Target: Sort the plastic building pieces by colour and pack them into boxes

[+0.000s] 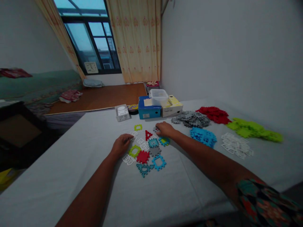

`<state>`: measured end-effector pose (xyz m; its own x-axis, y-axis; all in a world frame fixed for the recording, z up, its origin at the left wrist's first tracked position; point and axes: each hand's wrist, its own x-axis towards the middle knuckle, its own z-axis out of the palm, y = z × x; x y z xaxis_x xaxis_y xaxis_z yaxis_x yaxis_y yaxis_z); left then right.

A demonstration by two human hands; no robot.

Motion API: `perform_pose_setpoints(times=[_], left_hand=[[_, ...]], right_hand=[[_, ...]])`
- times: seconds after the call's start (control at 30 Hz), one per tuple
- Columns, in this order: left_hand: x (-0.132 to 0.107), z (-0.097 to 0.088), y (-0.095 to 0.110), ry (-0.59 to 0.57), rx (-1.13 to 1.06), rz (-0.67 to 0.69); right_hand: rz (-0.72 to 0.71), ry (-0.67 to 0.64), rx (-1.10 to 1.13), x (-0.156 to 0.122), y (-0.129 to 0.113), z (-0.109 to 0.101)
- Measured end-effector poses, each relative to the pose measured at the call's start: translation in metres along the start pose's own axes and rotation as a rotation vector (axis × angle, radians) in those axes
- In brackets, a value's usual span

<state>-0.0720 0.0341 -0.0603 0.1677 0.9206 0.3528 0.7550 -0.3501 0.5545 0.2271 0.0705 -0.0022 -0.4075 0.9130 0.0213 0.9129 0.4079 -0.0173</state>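
A cluster of flat interlocking toy tiles in white, green, red, grey and blue lies on a white-covered table. My left hand rests on the cluster's left side, fingers curled onto a white tile. My right hand lies at the cluster's far side with its fingers closed on a small grey tile. A red triangle tile sits between the two hands. A green square frame tile lies just beyond them.
Sorted piles lie to the right: grey, red, green, blue, white. Boxes stand at the far edge: a blue box, a clear tub, a yellow box, a white box. Beds and a window lie beyond.
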Motion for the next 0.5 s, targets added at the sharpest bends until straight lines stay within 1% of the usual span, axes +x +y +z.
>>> perform_pose_setpoints(times=[0.1,0.17,0.23,0.3,0.37,0.4,0.47,0.5], left_hand=[[0.000,0.001,-0.003,-0.002,0.001,-0.003],[0.000,0.002,-0.004,0.003,0.004,-0.008],[0.000,0.003,-0.004,0.001,0.018,0.000],[0.000,0.003,-0.003,-0.009,0.040,0.011],[0.000,0.003,-0.003,-0.022,0.057,0.017],[0.001,0.003,-0.003,-0.028,0.062,0.020],[0.002,0.003,-0.004,-0.035,0.065,0.024],[0.002,0.003,-0.004,-0.037,0.064,0.025]], right_hand=[[0.008,0.018,-0.011,-0.004,0.006,-0.003],[0.014,0.037,-0.015,-0.007,0.019,-0.010],[0.079,0.068,-0.027,-0.011,0.044,-0.022],[0.214,0.092,-0.049,-0.016,0.078,-0.036],[0.360,0.081,-0.063,-0.021,0.114,-0.049],[0.409,0.052,-0.061,-0.024,0.131,-0.055],[0.467,0.008,-0.043,-0.030,0.155,-0.065],[0.477,0.023,-0.033,-0.034,0.161,-0.069]])
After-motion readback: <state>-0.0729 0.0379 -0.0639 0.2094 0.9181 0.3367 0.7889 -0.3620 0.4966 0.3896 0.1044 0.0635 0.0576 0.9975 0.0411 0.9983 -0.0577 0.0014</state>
